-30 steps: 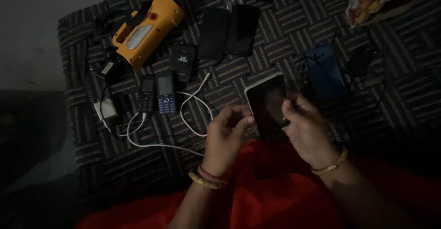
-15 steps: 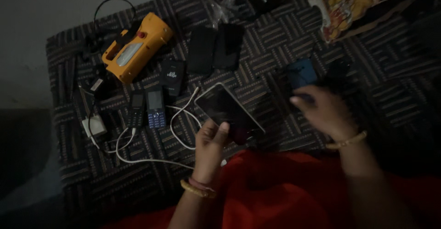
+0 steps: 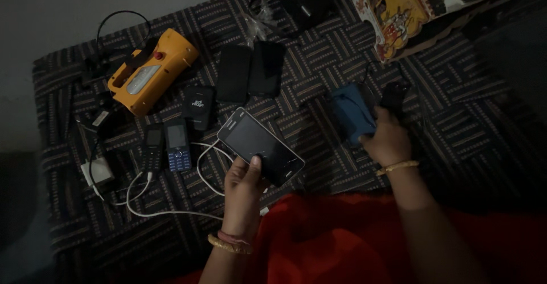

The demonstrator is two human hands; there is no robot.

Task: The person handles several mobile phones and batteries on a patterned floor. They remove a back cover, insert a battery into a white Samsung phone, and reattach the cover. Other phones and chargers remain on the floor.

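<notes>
On the patterned mat (image 3: pixel 467 119), biggest thing around is the yellow torch (image 3: pixel 151 70) up top left, well apart from the action. The left hand (image 3: pixel 245 184) is clamped on a black smartphone (image 3: pixel 260 146), held tilted just above the mat. The right hand (image 3: pixel 387 141) is closed on a blue pouch (image 3: pixel 350 113), fingers tucked around its edge.

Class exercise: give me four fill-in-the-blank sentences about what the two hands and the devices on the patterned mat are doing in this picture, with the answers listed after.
1. The left hand holds a smartphone with a ____ screen.
2. The right hand rests on a ____ pouch.
3. The rechargeable torch at upper left is ____.
4. A ____ cable runs across the patterned mat near two keypad phones.

Missing words: dark; blue; yellow; white
</notes>
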